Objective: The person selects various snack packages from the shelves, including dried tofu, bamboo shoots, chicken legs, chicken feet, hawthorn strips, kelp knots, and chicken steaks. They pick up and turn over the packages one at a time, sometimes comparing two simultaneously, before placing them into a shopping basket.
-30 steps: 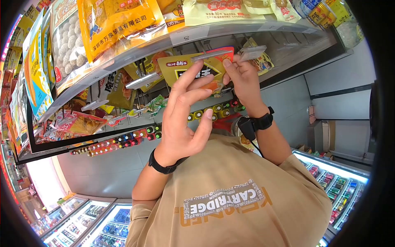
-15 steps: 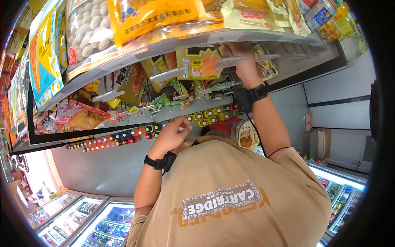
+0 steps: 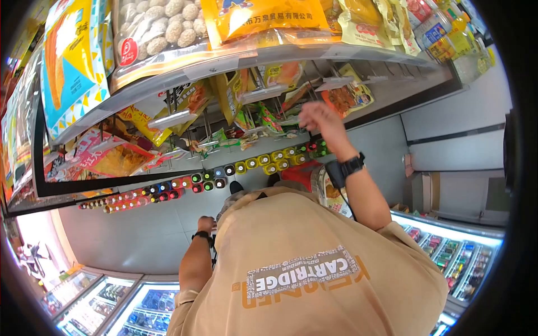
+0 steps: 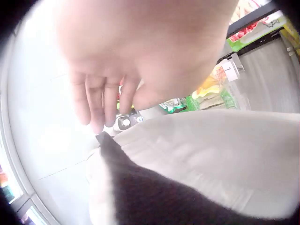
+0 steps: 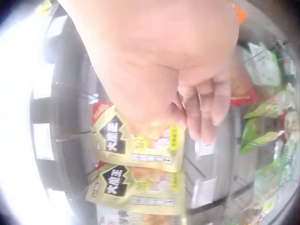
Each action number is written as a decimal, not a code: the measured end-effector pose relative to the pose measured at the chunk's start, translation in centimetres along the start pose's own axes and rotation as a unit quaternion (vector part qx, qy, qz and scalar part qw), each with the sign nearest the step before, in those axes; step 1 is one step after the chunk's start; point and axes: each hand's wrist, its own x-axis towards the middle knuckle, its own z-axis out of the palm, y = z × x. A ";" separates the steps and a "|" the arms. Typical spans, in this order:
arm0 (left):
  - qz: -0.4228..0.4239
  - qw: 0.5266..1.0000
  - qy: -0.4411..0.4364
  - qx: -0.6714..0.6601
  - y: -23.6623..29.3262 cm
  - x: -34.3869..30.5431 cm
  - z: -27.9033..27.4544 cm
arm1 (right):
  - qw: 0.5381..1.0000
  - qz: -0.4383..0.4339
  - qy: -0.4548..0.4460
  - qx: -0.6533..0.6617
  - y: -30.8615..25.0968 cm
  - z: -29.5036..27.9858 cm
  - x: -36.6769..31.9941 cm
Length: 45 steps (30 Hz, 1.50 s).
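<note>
My right hand (image 3: 328,127) is in front of the hanging snack rack, its fingers loosely bent with nothing in them. In the right wrist view, gold snack packets with a black label (image 5: 110,137) hang on hooks just beyond that hand. One gold packet (image 3: 284,74) shows under the shelf edge in the head view. Down beside my body hangs my left hand (image 3: 206,224), away from the rack. The left wrist view shows its fingers (image 4: 96,101) drooping, relaxed and holding nothing, over the pale floor.
A shelf edge (image 3: 246,59) carrying large snack bags (image 3: 269,22) runs above the hooks. Rows of bottles (image 3: 263,161) stand on the floor below. A red-and-white tub (image 3: 332,193) is close to my body. Lit display cases (image 3: 457,260) stand behind me.
Both hands were at a gold packet on a hook. My left hand has dropped to my side; my right hand reached up under the shelf, then came back down. The packet stays on the rack.
</note>
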 end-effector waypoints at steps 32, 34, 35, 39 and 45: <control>0.101 0.993 -0.064 -0.001 4.9 -0.6 3.1 | 0.935 0.290 0.204 -0.028 25.9 -7.5 -26.1; 0.085 0.995 -0.054 -0.005 3.3 -2.5 3.6 | 0.935 0.291 0.196 0.054 25.4 -8.4 -26.0; 0.084 0.995 -0.046 -0.001 2.6 -3.4 4.1 | 0.936 0.287 0.192 0.060 25.4 -9.1 -26.0; 0.092 0.996 -0.006 0.008 1.2 -6.7 6.0 | 0.914 0.286 0.209 0.198 27.2 -12.1 -27.3; 0.143 0.988 0.034 0.054 1.1 -9.3 8.7 | 0.899 0.304 0.205 0.237 31.2 -15.6 -29.1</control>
